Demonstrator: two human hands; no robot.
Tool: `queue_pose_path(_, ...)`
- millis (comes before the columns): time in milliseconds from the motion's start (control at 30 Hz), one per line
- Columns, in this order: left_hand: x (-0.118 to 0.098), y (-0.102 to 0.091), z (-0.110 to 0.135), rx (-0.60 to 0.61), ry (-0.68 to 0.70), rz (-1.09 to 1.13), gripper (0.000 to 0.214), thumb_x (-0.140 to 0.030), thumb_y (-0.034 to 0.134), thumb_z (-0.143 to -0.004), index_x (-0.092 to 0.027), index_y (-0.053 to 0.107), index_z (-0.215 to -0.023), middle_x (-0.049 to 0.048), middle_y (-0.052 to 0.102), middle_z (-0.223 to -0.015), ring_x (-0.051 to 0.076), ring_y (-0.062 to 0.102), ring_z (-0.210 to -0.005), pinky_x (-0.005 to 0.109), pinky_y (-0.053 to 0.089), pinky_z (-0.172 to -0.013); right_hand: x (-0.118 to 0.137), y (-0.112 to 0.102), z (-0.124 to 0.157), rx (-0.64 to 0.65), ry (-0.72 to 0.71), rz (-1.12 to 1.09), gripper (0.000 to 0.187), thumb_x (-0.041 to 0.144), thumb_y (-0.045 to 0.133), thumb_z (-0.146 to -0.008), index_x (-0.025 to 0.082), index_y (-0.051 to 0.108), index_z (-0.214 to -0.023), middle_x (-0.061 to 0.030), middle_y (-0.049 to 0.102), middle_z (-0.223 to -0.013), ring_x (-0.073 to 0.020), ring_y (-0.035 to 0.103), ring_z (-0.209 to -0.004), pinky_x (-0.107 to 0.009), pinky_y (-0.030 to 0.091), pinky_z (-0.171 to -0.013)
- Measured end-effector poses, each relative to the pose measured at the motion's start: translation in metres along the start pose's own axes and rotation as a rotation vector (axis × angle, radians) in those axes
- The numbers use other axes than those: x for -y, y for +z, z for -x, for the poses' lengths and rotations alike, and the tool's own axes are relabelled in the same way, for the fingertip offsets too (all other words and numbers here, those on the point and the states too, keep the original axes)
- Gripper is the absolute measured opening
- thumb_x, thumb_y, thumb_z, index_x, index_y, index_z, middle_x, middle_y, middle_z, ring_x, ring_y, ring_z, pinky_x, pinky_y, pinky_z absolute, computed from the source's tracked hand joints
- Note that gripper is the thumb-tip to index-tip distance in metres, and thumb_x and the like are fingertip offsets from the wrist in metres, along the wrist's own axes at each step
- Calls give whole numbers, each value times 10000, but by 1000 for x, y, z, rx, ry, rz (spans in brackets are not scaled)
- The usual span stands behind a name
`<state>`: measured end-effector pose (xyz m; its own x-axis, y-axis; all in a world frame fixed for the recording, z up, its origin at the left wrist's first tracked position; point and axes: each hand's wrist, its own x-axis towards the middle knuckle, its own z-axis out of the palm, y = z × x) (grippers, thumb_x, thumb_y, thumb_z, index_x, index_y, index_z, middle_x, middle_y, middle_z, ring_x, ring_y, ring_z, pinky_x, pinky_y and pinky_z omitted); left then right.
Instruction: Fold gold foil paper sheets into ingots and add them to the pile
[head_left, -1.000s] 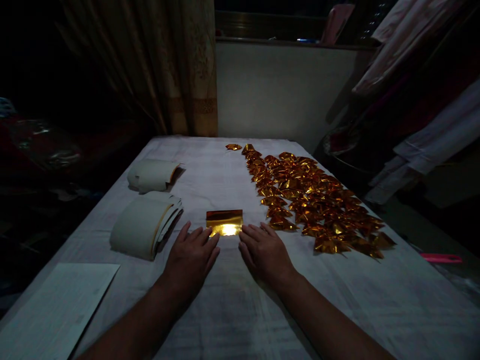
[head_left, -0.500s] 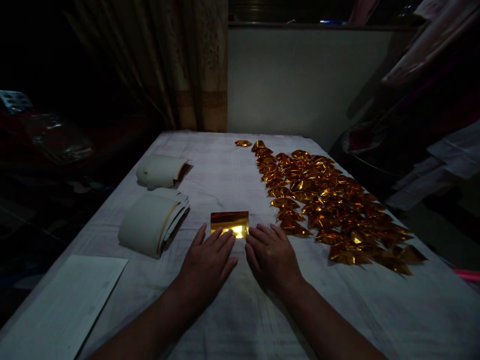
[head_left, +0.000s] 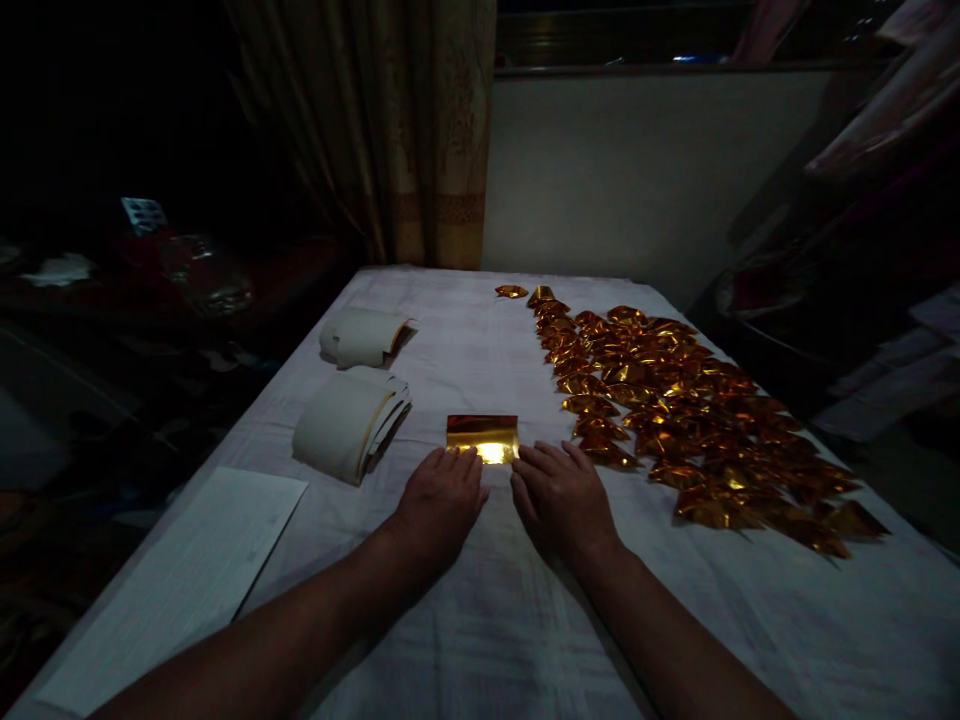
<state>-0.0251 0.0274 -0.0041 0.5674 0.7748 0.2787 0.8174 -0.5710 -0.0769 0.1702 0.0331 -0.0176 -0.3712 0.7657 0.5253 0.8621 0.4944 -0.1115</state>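
Count: one gold foil (head_left: 482, 438), two hands, two curled paper stacks, one flat white sheet (head_left: 187, 570), and a heap of folded gold pieces (head_left: 697, 420) – dozens, too many to count exactly.

Foil: lies flat on the desk (head_left: 480, 620) just past the fingertips, at 12 o'clock from the person, near the middle of the desk.

Foil axis: a rectangle, its long side running from 9 to 3 o'clock; short sides point to 12 and 6. The far strip looks darker, the near part throws a bright glare.

Left hand (head_left: 441, 500): open, palm down, fingers spread flat, tips touching the foil's near edge towards its 9 o'clock end.

Right hand (head_left: 564, 495): open, palm down and flat, fingertips at the foil's near corner on the 3 o'clock side; gripping nothing.

Stacks: near stack (head_left: 349, 425) at 9 o'clock of the foil, just beside it; far stack (head_left: 360, 337) at 10 o'clock, apart from the first.

Sheet: at 8 o'clock of the left hand, by the desk's edge.

Pieces: spread in a band from 1 to 3 o'clock of the foil – one lone piece (head_left: 511, 291) sits apart at the far end.

Surface: desk covered by a pale creased cloth.

Room: dim; a brownish curtain (head_left: 420, 130) at 11 o'clock, a pale wall (head_left: 622, 170) at 1 o'clock, hanging clothes at 3 o'clock, dark clutter at 9 o'clock.
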Motion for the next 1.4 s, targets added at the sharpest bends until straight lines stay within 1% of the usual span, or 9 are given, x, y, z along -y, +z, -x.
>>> queue_pose_path(133,-1,-1,-3,71,56,-54,246,-222,504,-973,-80,647,-1114,192,695,-1162,296,671,-1017,435,521,-870,1,0,1,-2,-27,21,190,208,558,-939,203,735,-1008,-67,766,-1095,-260,665,-1067,-449,374,-1038)
queue_pose_path(300,8,-6,-3,44,135,11,228,-226,482,-976,-100,643,-1077,184,686,-1157,288,666,-1023,439,534,-871,2,1,3,-1,-41,19,213,212,538,-953,202,737,-1029,-70,756,-1130,-253,651,-1103,-440,380,-1051)
queue_pose_path(533,18,0,-2,-132,84,190,201,-170,470,-961,-145,652,-1043,133,713,-1082,243,682,-947,405,564,-840,-1,3,2,1,3,-27,216,217,519,-968,218,727,-1022,-66,765,-1082,-239,666,-1056,-443,396,-1045)
queue_pose_path(633,21,1,-3,-165,91,215,215,-167,461,-968,-154,656,-1057,119,718,-1074,228,678,-939,388,569,-835,-3,5,1,7,25,-58,215,220,525,-967,215,710,-1076,-75,757,-1088,-234,663,-1051,-439,402,-1047)
queue_pose_path(767,24,3,-3,-141,94,215,223,-169,453,-981,-163,666,-1044,111,716,-1069,221,669,-919,382,567,-822,-5,6,-1,28,7,-56,296,234,550,-964,195,661,-1236,-100,697,-1269,-289,592,-1215,-490,387,-1069)
queue_pose_path(867,25,6,-2,-146,108,201,215,-164,461,-984,-166,673,-1015,103,715,-1042,218,657,-892,375,560,-805,-5,4,-3,101,-6,-63,280,221,559,-961,223,675,-1216,-81,688,-1293,-310,549,-1278,-522,379,-1072)
queue_pose_path(1000,26,5,-1,-110,89,214,159,-175,510,-977,-175,669,-986,73,708,-955,215,635,-850,361,546,-772,-7,2,-5,148,-21,-94,212,239,588,-957,244,706,-1134,-68,703,-1266,-304,553,-1274,-523,374,-1076)
queue_pose_path(1233,38,0,-7,-56,14,368,97,-266,606,-951,-198,669,-978,62,691,-1007,223,623,-941,366,525,-830,-10,0,-7,160,-42,-112,216,257,628,-939,240,708,-1139,-74,717,-1235,-289,592,-1215,-517,401,-1055)
queue_pose_path(1400,45,4,-8,-44,41,279,120,-234,567,-967,-197,671,-921,59,695,-925,220,624,-871,342,517,-749,-10,1,-8,141,-20,-131,217,267,633,-937,256,711,-1139,-70,721,-1226,-275,596,-1205,-504,409,-1056)
